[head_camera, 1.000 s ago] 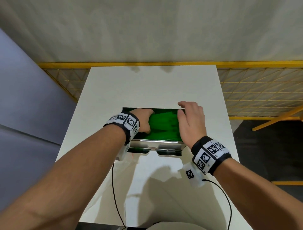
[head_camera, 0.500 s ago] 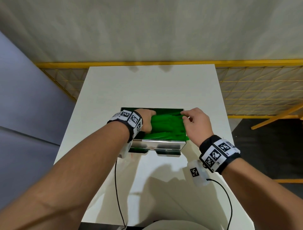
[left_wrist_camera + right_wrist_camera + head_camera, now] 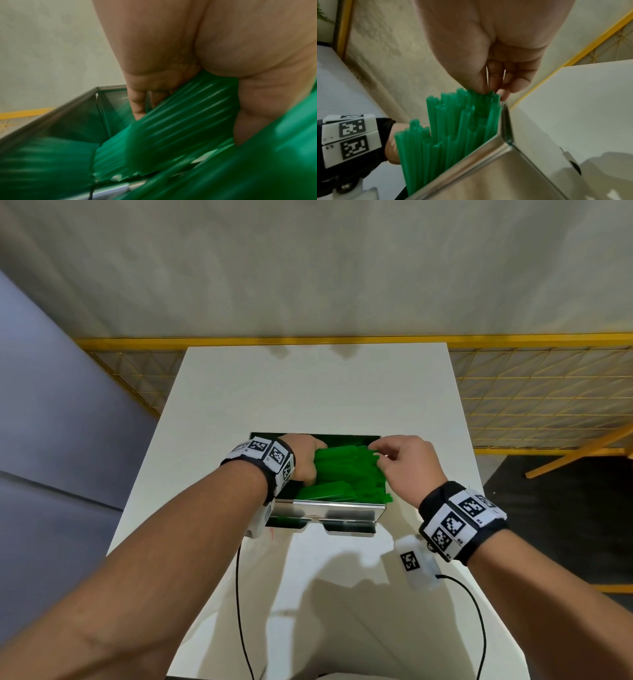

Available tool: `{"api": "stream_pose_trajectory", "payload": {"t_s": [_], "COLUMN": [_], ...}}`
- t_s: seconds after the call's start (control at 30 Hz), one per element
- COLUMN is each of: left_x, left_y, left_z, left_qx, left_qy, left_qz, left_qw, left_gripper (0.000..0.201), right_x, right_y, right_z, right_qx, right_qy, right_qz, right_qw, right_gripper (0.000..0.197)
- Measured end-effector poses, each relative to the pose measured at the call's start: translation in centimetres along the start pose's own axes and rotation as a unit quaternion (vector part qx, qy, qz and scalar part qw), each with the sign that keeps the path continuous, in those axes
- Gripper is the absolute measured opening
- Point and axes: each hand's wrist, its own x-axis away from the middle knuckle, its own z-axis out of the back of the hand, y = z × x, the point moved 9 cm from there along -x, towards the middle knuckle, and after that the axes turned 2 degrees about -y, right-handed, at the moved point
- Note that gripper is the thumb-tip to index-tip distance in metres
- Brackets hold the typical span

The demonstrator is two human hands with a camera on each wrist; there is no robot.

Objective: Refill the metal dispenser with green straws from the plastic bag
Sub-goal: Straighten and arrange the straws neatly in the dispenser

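Observation:
The metal dispenser (image 3: pixel 346 510) stands mid-table with its top open, and a heap of green straws (image 3: pixel 346 474) lies across it, some right ends sticking past its right rim. My left hand (image 3: pixel 310 470) grips the straws' left end inside the box; in the left wrist view the left hand (image 3: pixel 188 115) has fingers and thumb curled round a bundle of straws (image 3: pixel 171 128). My right hand (image 3: pixel 376 451) pinches the right ends of the top straws. From the right wrist, the right hand (image 3: pixel 491 90) has its fingertips on the straw tips (image 3: pixel 453 128) above the dispenser's wall (image 3: pixel 488 169).
The white table (image 3: pixel 315 392) runs back to a yellow-framed wire fence (image 3: pixel 531 392) and a pale wall. A black cable (image 3: pixel 239 594) hangs from the left wrist and another cable (image 3: pixel 476 611) from the right wrist, both over the table's near part.
My right hand went from lying flat on the straws to curling and sliding right onto their ends. The straws shifted right and now stand higher. The left hand stayed at their left end.

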Motion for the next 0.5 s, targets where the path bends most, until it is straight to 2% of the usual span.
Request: {"api": "stream_pose_trajectory", "payload": {"t_s": [0.1,0.23,0.37,0.5], "left_x": [0.3,0.9,1.2,1.0], "left_y": [0.0,0.2,0.7,1.0], "left_z": [0.5,1.6,2.4,2.4], "left_qx": [0.013,0.048,0.048,0.002], "left_qy": [0.019,0.041,0.052,0.038], "left_qz": [-0.004,-0.013,-0.014,-0.007], "left_qw": [1.000,0.998,0.997,0.999], "left_gripper": [0.041,0.040,0.035,0.039], "right_x": [-0.1,0.0,0.0,-0.4], "right_y": [-0.4,-0.1,1.7,2.6], "right_z": [0.2,1.3,1.5,0.4], "right_qx": [-0.009,-0.074,-0.187,-0.205], "right_qy": [0.004,0.046,0.064,0.013], "right_qz": [0.009,0.007,-0.042,-0.071], "right_qw": [1.000,0.996,0.979,0.976], "right_gripper": [0.022,0.021,0.029,0.022]}}
